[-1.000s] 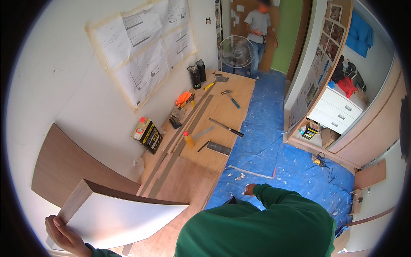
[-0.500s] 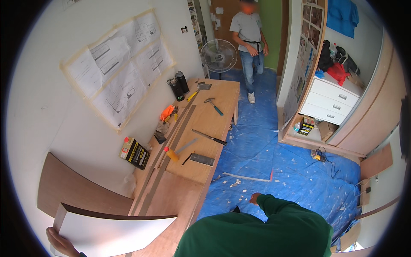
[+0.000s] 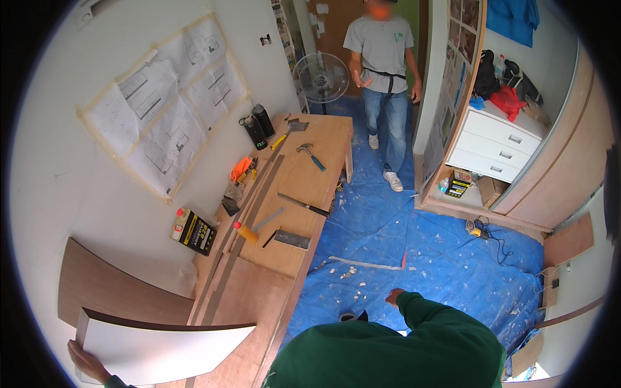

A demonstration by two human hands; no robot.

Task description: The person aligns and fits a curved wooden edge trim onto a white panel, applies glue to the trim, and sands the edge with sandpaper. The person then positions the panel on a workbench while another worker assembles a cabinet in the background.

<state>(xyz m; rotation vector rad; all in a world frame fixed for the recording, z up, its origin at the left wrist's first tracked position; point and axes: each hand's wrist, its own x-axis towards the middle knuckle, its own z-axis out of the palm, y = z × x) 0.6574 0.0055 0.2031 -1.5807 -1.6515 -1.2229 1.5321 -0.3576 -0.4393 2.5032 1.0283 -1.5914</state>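
Note:
My left hand (image 3: 87, 362) grips the left edge of a white-faced panel (image 3: 165, 355) with dark edging, at the lower left. The panel stands tilted over the near end of the wooden workbench (image 3: 259, 284). Behind it, a curved-looking brown board (image 3: 116, 284) leans against the wall. My right hand (image 3: 393, 296), at the end of a green sleeve, hangs over the blue floor sheet, away from the bench; its fingers are too small and turned away to read. Long dark strips (image 3: 253, 204) run along the bench beside an orange bottle (image 3: 245, 231) with a red cap.
On the bench lie a hammer (image 3: 312, 157), a black-handled blade tool (image 3: 304, 204) and a grey block (image 3: 292, 240). A black and yellow can (image 3: 194, 231) stands by the wall. Ahead, a person (image 3: 385, 77) walks on the blue sheet (image 3: 375, 226) near a fan (image 3: 320, 79).
The person ahead has stepped closer to me. My view has shifted slightly, while my left hand stays on the panel's edge and my right hand still hangs over the floor.

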